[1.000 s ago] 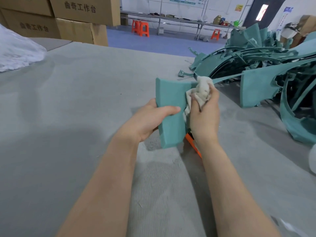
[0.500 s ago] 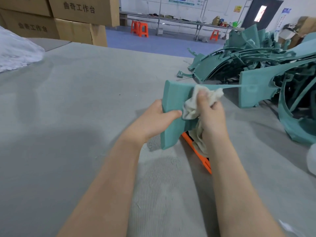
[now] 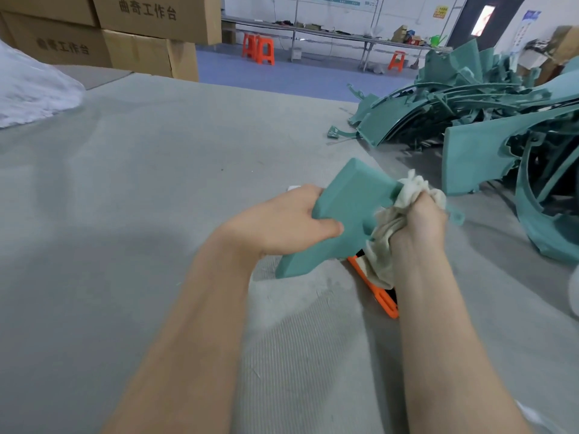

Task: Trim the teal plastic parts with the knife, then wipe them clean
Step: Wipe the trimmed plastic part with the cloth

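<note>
Gripping a teal plastic part (image 3: 351,208) in the left hand (image 3: 282,227), just right of the frame's centre and raised off the grey felt table (image 3: 156,183). Curling the thumb across the near face and wrapping the fingers behind the left edge. Holding it tilted, with the upper corner toward the top of the frame and the lower end dipping toward the table.

Clutching a bunched off-white cloth (image 3: 407,191) in the right hand (image 3: 419,227), fist closed tight round it. Pressing the wad against the right side of the part, beside a thin arm sticking out toward the right. Letting a loose tail of the cloth hang below the fist.

Working directly above an orange knife (image 3: 380,297) lying on the table, handle end pointing to the lower right. Hiding its blade end behind cloth and part, so possibly touching the part's lower end, though hard to say.

Facing, in the upper right of the frame and well apart from both hands, a tangled pile of teal parts (image 3: 470,108), a mix of flat panels and curved strips. Looking past the table's far edge to stacked cardboard boxes (image 3: 150,26) in the upper left, printed with characters. Catching a white plastic bag (image 3: 28,92) at the left edge just below them, and orange stools (image 3: 258,48) at the top centre on a blue floor.
</note>
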The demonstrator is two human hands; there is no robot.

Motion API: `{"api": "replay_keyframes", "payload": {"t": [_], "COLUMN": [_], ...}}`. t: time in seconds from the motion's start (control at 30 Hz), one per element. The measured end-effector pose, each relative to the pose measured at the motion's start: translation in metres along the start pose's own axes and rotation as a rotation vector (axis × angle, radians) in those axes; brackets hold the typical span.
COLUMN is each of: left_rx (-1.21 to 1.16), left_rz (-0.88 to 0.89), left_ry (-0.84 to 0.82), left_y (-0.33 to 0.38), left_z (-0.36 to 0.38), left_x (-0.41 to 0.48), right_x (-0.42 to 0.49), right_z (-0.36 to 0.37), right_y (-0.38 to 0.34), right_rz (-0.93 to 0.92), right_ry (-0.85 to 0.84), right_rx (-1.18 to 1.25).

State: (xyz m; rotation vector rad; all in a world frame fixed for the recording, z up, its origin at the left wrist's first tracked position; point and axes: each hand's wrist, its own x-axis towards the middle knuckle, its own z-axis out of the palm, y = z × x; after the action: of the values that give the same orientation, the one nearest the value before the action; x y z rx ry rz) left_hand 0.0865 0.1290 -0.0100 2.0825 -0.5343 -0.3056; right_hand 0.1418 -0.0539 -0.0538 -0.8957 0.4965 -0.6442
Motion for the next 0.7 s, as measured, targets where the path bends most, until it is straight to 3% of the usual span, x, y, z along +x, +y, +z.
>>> {"api": "replay_keyframes", "payload": {"t": [0.13, 0.3, 0.4, 0.47, 0.57, 0.7], "left_rx": [0.020, -0.006, -0.203, -0.289, -0.174, -0.178], "left_rz": [0.033, 0.154, 0.259, 0.197, -0.029, -0.142], "left_ry": [-0.025, -0.025, -0.133, -0.145, 0.026, 0.123], "left_y": [-0.003, -0.007, -0.010, -0.019, -0.025, -0.023], "left_z": [-0.010, -0.016, -0.020, -0.016, 0.003, 0.017], "left_x": [-0.004, -0.005, -0.007, -0.003, 0.012, 0.026], "right_x": [0.019, 0.006, 0.000, -0.007, -0.018, -0.030], "right_z": [-0.007, -0.007, -0.008, -0.010, -0.010, 0.004], "right_y": [-0.006, -0.007, -0.011, -0.014, -0.020, -0.023], "right_rz": [0.156, 0.210, 0.250, 0.312, 0.415, 0.329], "right_ry": [0.081, 0.010, -0.069, -0.195, -0.362, -0.469], "right_rx": [-0.038, 0.226, 0.403, 0.436, 0.545, 0.637]}}
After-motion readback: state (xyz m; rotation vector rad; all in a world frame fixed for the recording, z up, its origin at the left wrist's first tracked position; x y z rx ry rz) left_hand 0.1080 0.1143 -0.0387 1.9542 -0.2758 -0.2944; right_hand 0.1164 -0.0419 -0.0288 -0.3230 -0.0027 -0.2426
